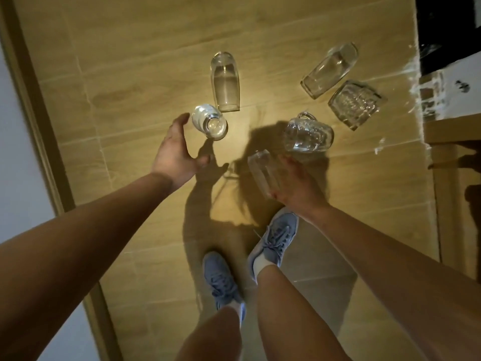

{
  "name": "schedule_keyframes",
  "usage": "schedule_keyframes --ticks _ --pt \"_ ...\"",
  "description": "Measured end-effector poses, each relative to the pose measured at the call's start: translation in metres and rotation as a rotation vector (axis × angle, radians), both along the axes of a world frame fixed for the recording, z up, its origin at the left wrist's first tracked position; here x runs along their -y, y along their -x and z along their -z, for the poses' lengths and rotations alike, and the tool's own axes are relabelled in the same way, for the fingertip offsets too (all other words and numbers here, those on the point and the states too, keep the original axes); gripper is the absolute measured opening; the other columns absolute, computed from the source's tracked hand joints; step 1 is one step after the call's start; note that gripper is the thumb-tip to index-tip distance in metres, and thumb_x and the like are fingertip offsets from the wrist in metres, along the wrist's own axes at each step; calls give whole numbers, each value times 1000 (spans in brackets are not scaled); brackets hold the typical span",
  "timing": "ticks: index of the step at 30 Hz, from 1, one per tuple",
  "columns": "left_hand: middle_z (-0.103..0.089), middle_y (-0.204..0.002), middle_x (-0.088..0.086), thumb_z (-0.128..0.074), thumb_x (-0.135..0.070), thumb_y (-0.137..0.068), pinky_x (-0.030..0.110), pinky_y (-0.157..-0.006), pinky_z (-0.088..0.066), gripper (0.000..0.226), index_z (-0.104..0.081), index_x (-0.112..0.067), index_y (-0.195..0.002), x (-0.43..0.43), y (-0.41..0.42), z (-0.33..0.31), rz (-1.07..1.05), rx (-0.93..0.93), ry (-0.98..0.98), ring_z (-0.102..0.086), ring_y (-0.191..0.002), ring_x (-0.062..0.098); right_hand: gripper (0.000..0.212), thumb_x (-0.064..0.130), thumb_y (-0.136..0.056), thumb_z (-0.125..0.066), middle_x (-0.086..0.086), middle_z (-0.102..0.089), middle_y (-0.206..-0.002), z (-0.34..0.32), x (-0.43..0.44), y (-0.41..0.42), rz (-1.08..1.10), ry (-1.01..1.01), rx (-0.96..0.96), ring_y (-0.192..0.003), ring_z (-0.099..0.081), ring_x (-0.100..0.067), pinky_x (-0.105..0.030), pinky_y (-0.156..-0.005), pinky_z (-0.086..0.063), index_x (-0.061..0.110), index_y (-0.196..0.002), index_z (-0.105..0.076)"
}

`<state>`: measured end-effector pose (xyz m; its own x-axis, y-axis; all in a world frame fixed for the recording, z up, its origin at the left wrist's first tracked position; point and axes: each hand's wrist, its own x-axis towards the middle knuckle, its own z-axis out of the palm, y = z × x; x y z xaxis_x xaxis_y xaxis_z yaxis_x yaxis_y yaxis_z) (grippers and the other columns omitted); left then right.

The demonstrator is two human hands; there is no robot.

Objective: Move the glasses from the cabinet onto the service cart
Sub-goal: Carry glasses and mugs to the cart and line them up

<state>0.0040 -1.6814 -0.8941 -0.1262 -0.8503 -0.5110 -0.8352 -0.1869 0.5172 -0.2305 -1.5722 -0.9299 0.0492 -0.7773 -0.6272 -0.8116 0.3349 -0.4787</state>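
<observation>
Two glasses (226,84) rest left on the floor (130,61), three more right.

— How do my arms sit?
— Both are bare and stretched forward and down. My left hand (177,152) is spread wide with the palm turned inward, fingers nearly straight and thumb low, and it holds nothing.
— And the other one?
— My right hand (296,186) has its fingers curled round a clear glass (261,170). It grips the glass from the side, tilted, with the wrist bent a little inward.
</observation>
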Motion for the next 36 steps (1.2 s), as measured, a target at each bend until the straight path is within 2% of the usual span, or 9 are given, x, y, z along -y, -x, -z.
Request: schedule_keyframes --ticks 2,4,7,11,19,23,26,30,36 --pt "-31 -152 -2 -80 -25 -72 34 -112 -32 99 -18 -20 -148 -2 4 19 -110 -59 38 -35 -136 18 45 19 -105 -20 -14 -41 -144 35 -11 6 85 63 -1 -127 -46 -32 -40 -96 -46 11 -148 -28" --pt "-31 -151 -3 -82 -25 -70 37 -112 -33 103 -16 -20 -149 -5 3 38 -201 -99 59 -36 -136 17 63 44 -84 -62 -1 -52 -132 53 -14 3 239 1 12 -115 -56 -20 -35 -91 -52 21 -139 -40" --pt "-32 -151 -2 -84 -26 -68 38 -111 -35 109 -11 -22 -150 -5 1 63 -243 -129 71 -37 -135 18 86 36 -77 -75 -3 -36 -148 73 -20 -3 314 -14 57 -133 -38 -20 -28 -108 -32 21 -147 -27" --pt "-28 -153 -1 -85 -23 -68 37 -112 -33 115 -5 -23 -151 -6 1 100 -311 -191 69 -36 -135 16 97 48 -70 -76 -1 -39 -143 111 -18 -20 302 69 45 -128 -42 -20 -28 -96 -42 28 -147 -20" --pt "-28 -150 -2 -87 -17 -65 15 -108 -30 119 -4 -13 -150 0 9 185 -387 -372 121 -34 -133 9 105 51 -73 -74 -5 -22 -154 175 -2 -32 365 50 59 -139 -27 -27 -49 -108 -36 38 -150 -3" --pt "-36 -131 -15 -87 -26 -64 8 -101 -34 110 -14 -15 -146 14 10 206 -389 -375 169 -39 -121 0 103 40 -77 -75 -6 -22 -151 184 -3 -35 387 83 88 -136 -30 -24 -34 -107 -32 38 -150 -3" --pt "-45 -129 -8 -85 -21 -66 0 -92 -34 90 -27 -10 -134 27 9 210 -407 -340 194 -47 -115 3 102 41 -78 -74 -4 -20 -151 183 -3 -35 384 77 73 -135 -31 -23 -31 -104 -34 39 -150 -1" --pt "-48 -122 -11 -87 -22 -62 27 -102 -45 87 -31 -11 -128 30 5 204 -338 -295 154 -54 -113 9 100 46 -78 -72 -5 -24 -151 180 0 -35 413 34 48 -133 -36 -25 -39 -104 -40 36 -150 -3" --pt "-52 -123 -8 -86 -21 -66 4 -85 -44 93 -31 -17 -141 -19 -2 144 -266 -256 67 -58 -101 -7 93 54 -79 -64 -6 -33 -149 126 -28 -43 409 -39 -74 -127 -44 -30 -35 -97 -40 27 -151 -11"
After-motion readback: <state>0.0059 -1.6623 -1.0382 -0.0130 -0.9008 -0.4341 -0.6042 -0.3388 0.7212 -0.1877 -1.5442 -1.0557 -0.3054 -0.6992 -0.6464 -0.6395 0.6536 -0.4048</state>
